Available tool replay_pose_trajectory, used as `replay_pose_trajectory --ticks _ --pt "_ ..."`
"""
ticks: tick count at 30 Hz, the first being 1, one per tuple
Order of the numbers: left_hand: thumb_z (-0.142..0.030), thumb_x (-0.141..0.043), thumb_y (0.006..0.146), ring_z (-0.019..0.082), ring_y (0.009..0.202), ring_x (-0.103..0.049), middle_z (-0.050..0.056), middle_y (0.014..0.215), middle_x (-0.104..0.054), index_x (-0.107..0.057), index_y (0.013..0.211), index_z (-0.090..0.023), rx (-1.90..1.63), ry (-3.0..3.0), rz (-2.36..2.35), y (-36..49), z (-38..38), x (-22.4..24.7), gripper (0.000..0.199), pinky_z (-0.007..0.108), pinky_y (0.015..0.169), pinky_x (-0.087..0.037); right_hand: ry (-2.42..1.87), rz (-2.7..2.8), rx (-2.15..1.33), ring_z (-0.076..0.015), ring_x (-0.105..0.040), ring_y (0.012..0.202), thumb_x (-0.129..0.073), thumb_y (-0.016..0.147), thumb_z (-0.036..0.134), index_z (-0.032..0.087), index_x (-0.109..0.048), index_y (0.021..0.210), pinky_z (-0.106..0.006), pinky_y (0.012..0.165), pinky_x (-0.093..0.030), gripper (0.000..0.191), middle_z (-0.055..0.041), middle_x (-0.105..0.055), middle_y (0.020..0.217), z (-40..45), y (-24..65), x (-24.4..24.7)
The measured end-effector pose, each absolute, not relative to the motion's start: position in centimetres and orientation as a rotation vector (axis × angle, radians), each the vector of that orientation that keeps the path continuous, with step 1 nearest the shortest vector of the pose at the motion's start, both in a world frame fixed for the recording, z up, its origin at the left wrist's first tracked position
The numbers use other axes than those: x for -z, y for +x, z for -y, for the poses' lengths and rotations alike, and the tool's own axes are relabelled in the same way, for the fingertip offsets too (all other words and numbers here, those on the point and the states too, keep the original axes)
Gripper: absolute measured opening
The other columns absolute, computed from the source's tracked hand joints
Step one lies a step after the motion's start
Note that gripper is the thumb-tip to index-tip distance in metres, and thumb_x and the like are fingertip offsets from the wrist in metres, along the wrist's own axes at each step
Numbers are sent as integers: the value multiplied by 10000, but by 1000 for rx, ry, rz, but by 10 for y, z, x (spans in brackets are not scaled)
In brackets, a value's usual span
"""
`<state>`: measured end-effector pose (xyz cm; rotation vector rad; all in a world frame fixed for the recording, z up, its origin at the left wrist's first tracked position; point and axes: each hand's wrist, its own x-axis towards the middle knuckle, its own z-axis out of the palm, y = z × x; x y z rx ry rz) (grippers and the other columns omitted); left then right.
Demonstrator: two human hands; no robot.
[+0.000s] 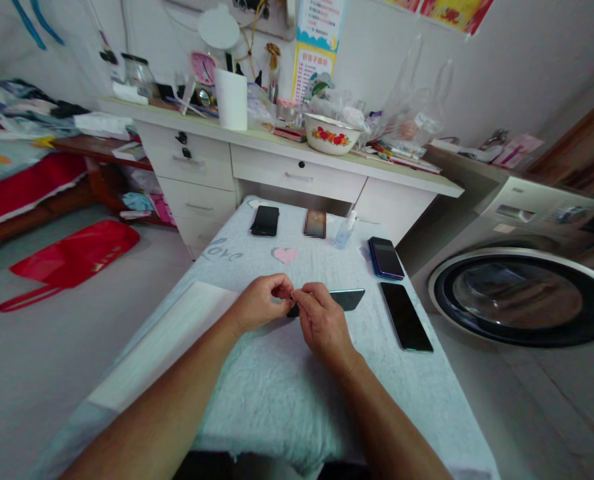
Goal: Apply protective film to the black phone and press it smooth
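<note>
My left hand (263, 303) and my right hand (321, 320) meet over the middle of the cloth-covered table, both with fingers closed. Their fingertips pinch together near the left end of a dark phone (349, 300), which is tilted up on its long edge. Part of that phone is hidden behind my right hand, which grips it. Whatever lies between the left thumb and finger is too small to make out. A black phone (407, 317) lies flat to the right, below a stack of phones (385, 258). Farther back are another black phone (265, 221) and a clear spray bottle (345, 230).
A white strip of paper or cloth (164, 343) lies along the table's left side. A blurred brown item (315, 224) sits at the back. Beyond stands a white desk (297, 177) with a flowered bowl (333, 133). To the right is a washing machine (514, 227); a red bag (77, 253) lies on the floor.
</note>
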<state>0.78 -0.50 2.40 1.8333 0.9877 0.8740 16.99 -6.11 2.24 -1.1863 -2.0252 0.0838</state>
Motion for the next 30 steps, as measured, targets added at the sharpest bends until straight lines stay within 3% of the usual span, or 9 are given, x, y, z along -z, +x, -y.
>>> replay_pose_trajectory --ticks 12,23,30 --pt "-202 -596 667 108 649 -492 -44 664 -532 -545 716 -172 -852 1846 -1009 7 7 -25 77 234 641 -413 -1313 1883 34 -154 -610 844 -467 882 122 177 -664 980 -262 794 -517 227 -76 -601 976 61 184 -23" --pt "-204 -582 675 124 686 -525 -28 682 -578 -584 731 -170 -868 1866 -979 7 5 -22 66 246 661 -434 -1186 2015 -70 -152 -621 853 -435 902 103 247 -637 1140 -242 792 -523 344 -62 -620 1032 63 171 -21" --pt "-214 -591 680 120 679 -530 -28 684 -580 -587 731 -167 -854 1863 -982 7 6 -23 70 239 651 -425 -1209 2001 -47 -150 -626 825 -455 907 120 228 -659 1091 -252 785 -528 295 -70 -621 1023 63 174 -23"
